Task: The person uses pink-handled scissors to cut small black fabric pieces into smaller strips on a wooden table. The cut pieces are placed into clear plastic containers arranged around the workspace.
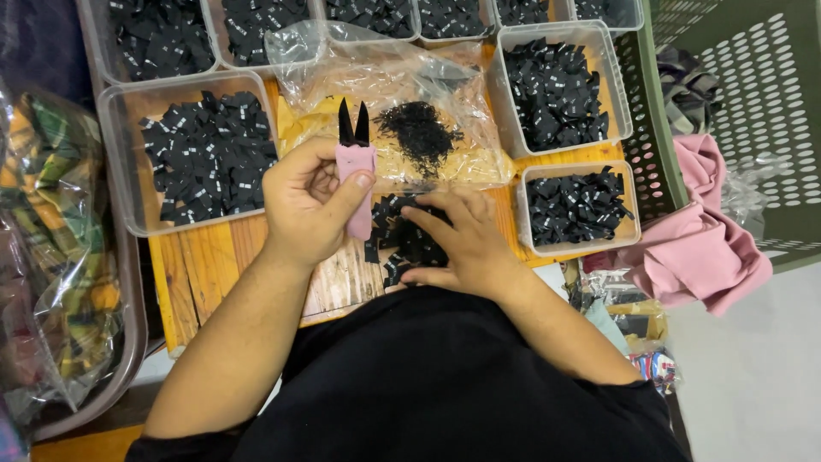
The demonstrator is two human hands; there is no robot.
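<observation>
Thread snips with a pink handle and two short black blades stand upright in the left hand, blades pointing away from the person and parted at the tips. That hand is curled around the handle, thumb laid along its front and fingers wrapped behind, the wrist raised off the wooden board and the forearm running back toward the body. The right hand lies palm down just beside it, fingers bent and pressed onto a small heap of black labels on the board, its forearm angled in from the right. Beyond the snips lies a clear plastic bag with a clump of black thread scraps on it. Clear tubs filled with more black labels ring the board. Off to the right, pink cloth is draped beside a green perforated basket.
</observation>
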